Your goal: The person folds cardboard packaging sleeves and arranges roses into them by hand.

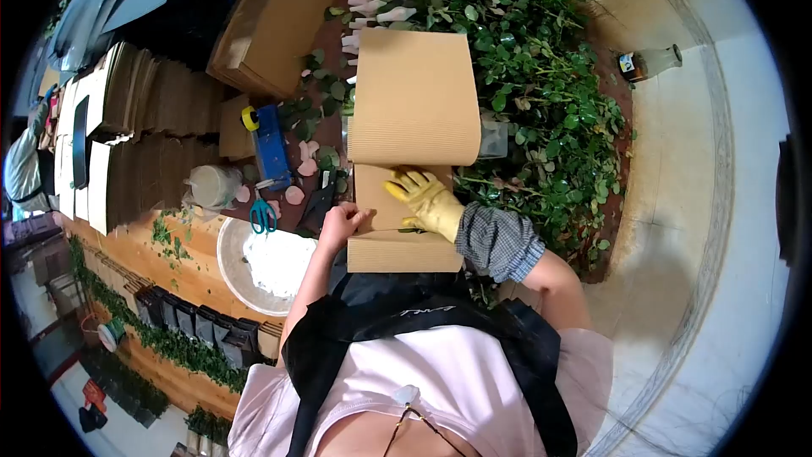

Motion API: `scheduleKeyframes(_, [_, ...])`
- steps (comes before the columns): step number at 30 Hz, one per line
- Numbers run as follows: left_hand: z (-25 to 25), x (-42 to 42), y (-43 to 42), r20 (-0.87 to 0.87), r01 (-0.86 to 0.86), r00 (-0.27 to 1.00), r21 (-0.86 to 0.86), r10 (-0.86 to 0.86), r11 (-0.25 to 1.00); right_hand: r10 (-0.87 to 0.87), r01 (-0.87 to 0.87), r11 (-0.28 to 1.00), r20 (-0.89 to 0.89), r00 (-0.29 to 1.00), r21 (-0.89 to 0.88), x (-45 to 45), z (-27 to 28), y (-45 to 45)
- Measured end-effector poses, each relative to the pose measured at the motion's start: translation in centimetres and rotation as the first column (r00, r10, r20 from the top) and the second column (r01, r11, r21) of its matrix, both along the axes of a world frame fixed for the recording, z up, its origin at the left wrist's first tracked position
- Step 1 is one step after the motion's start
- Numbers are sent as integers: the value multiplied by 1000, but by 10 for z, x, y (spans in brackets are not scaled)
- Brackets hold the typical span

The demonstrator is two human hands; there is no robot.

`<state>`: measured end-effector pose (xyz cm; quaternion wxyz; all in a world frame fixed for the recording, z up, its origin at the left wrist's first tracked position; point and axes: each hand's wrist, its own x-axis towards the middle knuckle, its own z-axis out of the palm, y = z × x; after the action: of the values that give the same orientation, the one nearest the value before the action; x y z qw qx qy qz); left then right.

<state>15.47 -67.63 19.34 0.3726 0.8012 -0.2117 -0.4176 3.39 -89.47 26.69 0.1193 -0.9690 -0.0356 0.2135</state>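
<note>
A folded sheet of ribbed brown cardboard [413,97] lies in front of me, its far part curling up and its near edge folded over close to my apron. My left hand [342,224] is bare, with its fingertips pressed together at the left edge of the cardboard by the near fold. My right hand [425,205], in a yellow glove with a checked sleeve, lies on the middle of the cardboard with its fingers spread. Some dark green leaf shows under the glove near the fold.
Leafy green stems [541,101] are heaped on the right, with a bottle [651,63] beyond. Left are a blue tape dispenser [272,144], teal scissors [263,215], a white tub [279,267] and cardboard stacks [144,178]. Another person's sleeve [24,165] shows far left.
</note>
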Motion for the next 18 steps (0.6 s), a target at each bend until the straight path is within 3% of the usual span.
scheduleKeyframes(1, [-6,-1,5,3,-5,1000,9,5,1000,-5,4,1000,-69,998,-15,4,4,2])
scheduleKeyframes(2, [3,-1,4,129,25,991,20,-28,999,-27,22,998,77,997,58,2,3,0])
scheduleKeyframes(3, [9,-4,3,253,45,966,39,-53,998,-6,1,998,83,996,69,4,5,0])
scheduleKeyframes(6, [16,-1,4,297,63,950,113,-94,992,6,-16,996,-102,995,-92,13,-8,9])
scheduleKeyframes(8, [46,21,9,253,219,929,206,-269,954,-4,10,987,36,999,-158,-1,-54,15])
scheduleKeyframes(9, [76,37,17,207,187,955,139,-213,972,-17,29,982,67,998,-187,-5,-80,17])
scheduleKeyframes(11, [108,83,41,101,-4,995,-1,4,1000,-52,47,989,-27,998,-140,4,-42,22])
scheduleKeyframes(12, [141,108,44,372,-12,928,60,-11,998,-58,52,987,-33,998,-153,4,-39,23])
scheduleKeyframes(13, [133,137,56,525,-186,841,50,132,981,-62,53,986,-49,997,-159,6,-31,23])
scheduleKeyframes(15, [136,186,52,820,-354,503,-93,273,931,-62,51,983,-60,996,-174,11,-16,23])
scheduleKeyframes(17, [93,238,47,737,-428,628,59,250,902,-69,44,983,-137,988,-175,13,-8,24])
scheduleKeyframes(18, [62,259,45,745,-366,665,262,53,893,-68,34,979,-167,984,-199,14,-15,24])
